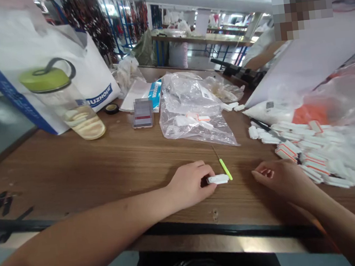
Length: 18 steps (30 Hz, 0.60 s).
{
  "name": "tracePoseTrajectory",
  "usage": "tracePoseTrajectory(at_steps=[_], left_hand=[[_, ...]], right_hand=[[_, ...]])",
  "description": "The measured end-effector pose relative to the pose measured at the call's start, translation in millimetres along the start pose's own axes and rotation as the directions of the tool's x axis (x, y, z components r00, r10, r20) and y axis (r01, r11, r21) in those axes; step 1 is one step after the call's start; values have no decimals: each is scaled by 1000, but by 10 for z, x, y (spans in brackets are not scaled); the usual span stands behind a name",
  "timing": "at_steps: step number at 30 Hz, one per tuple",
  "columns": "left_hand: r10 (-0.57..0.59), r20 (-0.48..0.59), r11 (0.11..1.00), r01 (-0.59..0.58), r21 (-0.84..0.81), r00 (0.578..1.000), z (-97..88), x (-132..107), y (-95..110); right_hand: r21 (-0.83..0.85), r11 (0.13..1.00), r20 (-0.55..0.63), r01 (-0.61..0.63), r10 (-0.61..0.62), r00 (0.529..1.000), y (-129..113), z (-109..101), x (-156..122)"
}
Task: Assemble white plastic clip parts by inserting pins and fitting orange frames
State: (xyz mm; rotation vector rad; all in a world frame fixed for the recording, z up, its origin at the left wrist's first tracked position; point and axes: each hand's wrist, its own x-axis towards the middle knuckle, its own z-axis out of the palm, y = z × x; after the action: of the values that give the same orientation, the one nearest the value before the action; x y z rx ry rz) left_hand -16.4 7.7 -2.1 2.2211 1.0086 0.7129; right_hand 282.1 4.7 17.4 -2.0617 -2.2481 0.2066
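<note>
My left hand (193,183) pinches a small stack of white tags (219,179) between thumb and fingers, low over the wooden table. Just beyond the stack lies a thin pick with a bright yellow-green handle (225,169). My right hand (280,177) is to the right of the pick, its fingers curled inward. Nothing shows in its fingers, though part of the inside is hidden. Beside that hand spreads a heap of white tags (312,148), some with orange-red borders. A flat clear plastic bag (190,102) with a few tags on it lies farther back.
At the left stand a bottle with a green lid (47,81) and a white and blue bag (95,74). A phone (142,113) and a black tape roll (111,109) lie behind. Plastic bags (347,89) crowd the right side. Another person (264,50) sits beyond the white panel.
</note>
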Motion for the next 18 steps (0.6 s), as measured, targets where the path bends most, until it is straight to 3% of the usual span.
tracePoseTrajectory(at_steps=[4, 11, 18], left_hand=[[8, -9, 1000, -8, 8, 1000, 9, -5, -1], [-8, 12, 1000, 8, 6, 1000, -8, -3, 12], [-23, 21, 1000, 23, 14, 1000, -24, -8, 49]], right_hand=[[14, 999, 40, -48, 47, 998, 9, -42, 31], [112, 990, 8, 81, -83, 997, 60, -78, -22], [238, 971, 99, 28, -53, 994, 151, -197, -45]])
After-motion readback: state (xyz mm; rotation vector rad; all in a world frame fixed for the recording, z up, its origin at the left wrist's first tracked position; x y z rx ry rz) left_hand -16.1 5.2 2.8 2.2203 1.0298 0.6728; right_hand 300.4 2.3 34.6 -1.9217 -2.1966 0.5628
